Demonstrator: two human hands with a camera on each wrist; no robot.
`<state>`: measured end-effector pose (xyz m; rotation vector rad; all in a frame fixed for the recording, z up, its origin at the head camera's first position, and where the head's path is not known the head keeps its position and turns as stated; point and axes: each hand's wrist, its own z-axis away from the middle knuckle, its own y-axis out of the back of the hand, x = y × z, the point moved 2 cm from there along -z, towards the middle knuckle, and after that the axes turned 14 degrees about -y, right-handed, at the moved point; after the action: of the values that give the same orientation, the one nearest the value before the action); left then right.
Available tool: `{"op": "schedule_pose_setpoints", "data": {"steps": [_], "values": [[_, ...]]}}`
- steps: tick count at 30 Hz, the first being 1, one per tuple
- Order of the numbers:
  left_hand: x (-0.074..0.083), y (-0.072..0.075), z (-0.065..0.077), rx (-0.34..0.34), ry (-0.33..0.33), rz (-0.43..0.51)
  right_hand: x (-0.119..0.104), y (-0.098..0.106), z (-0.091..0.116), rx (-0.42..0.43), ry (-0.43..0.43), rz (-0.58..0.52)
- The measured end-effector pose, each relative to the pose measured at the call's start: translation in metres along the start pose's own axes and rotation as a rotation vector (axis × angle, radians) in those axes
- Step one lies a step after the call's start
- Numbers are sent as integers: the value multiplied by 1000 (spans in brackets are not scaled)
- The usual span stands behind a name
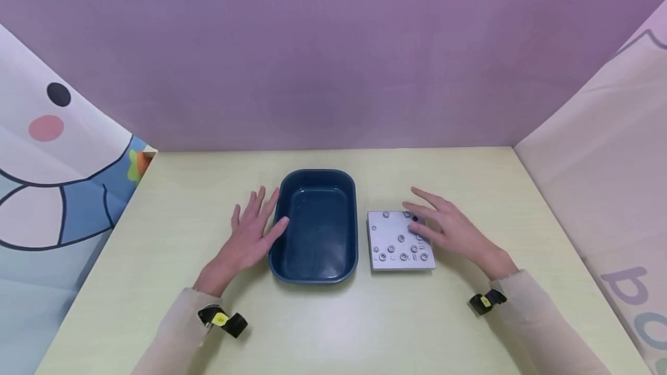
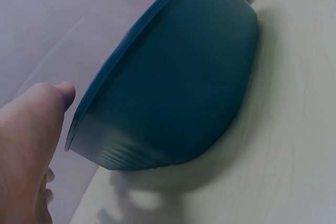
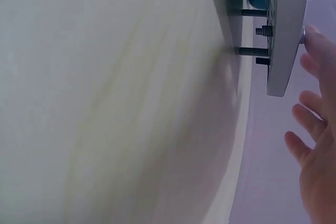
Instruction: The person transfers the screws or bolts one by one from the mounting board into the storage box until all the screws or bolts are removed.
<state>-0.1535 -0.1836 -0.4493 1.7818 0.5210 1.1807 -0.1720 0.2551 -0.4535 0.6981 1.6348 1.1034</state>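
Note:
A dark blue rectangular tray (image 1: 318, 237) with rounded corners sits on the table, nothing inside it. Beside its left rim is my left hand (image 1: 251, 237), fingers extended, the thumb reaching over the rim; whether it touches is unclear. In the left wrist view the outer wall of the tray (image 2: 173, 72) fills the middle, the thumb by its edge. To the right of the tray lies a square silver metal plate (image 1: 384, 235) with several bolts. My right hand (image 1: 449, 225) hovers at its upper right corner, fingers loosely spread. Threaded bolt ends (image 3: 253, 52) stick out under the plate in the right wrist view.
The pale wooden table (image 1: 323, 328) runs back to a purple cloth backdrop (image 1: 333, 62). Printed cloths hang on the left (image 1: 62, 149) and right (image 1: 609, 190). Each wrist wears a black strap with a small camera.

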Motion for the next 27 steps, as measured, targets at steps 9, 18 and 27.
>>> {"op": "schedule_pose_setpoints", "data": {"steps": [9, 18, 27], "values": [[7, -3, 3, 5, -24, 38, -2, -1, 0, 54, 119, -26], [10, -4, 3, 161, -57, 13, -3, 1, -2, 76, 184, -75], [11, -5, 0, 218, -36, 58, -3, 3, -6, 88, 250, -60]]}}
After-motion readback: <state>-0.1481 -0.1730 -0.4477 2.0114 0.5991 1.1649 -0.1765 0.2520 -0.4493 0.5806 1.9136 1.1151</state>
